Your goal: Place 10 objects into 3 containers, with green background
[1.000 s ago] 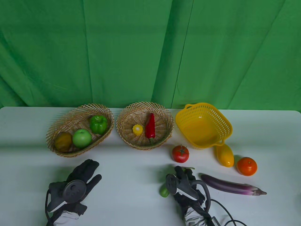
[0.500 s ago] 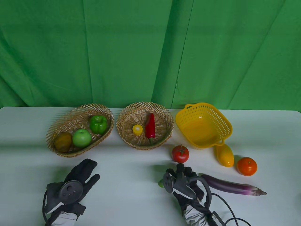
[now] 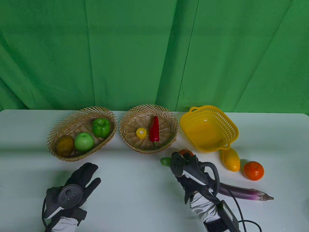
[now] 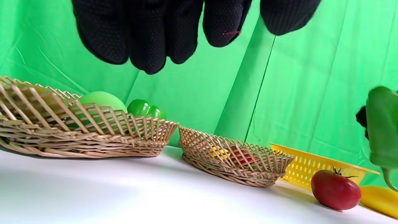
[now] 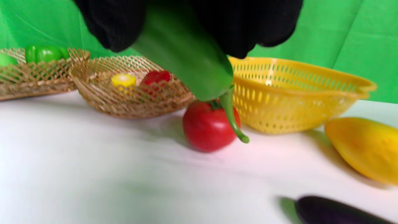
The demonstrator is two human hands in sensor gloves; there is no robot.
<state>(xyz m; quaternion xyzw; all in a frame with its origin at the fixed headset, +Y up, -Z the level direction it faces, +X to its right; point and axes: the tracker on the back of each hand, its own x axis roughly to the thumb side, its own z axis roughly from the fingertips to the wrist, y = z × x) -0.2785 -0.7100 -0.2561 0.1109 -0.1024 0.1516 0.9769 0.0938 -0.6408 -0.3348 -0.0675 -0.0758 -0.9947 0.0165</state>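
My right hand (image 3: 184, 160) grips a green chili pepper (image 5: 186, 53) and holds it above the table, over the red tomato (image 3: 185, 152). The pepper's tip shows left of the hand (image 3: 165, 161), and it hangs stem down in the right wrist view. My left hand (image 3: 83, 175) is empty with its fingers spread, low over the table in front of the left wicker basket (image 3: 65, 125). That basket holds a green bell pepper (image 3: 101, 126), a green apple (image 3: 83, 141) and a brown fruit (image 3: 65, 145). The middle wicker basket (image 3: 128, 120) holds a corn piece (image 3: 141, 133) and a red chili (image 3: 154, 129).
An empty yellow plastic basket (image 3: 231, 128) stands at the back right. In front of it lie a yellow mango (image 3: 230, 159), an orange (image 3: 253, 170) and a purple eggplant (image 3: 243, 193). A green cloth hangs behind the table. A cable trails from my right wrist.
My right hand has lifted the green chili off the table and carried it away from me toward the tomato and baskets. My left hand has hardly moved.
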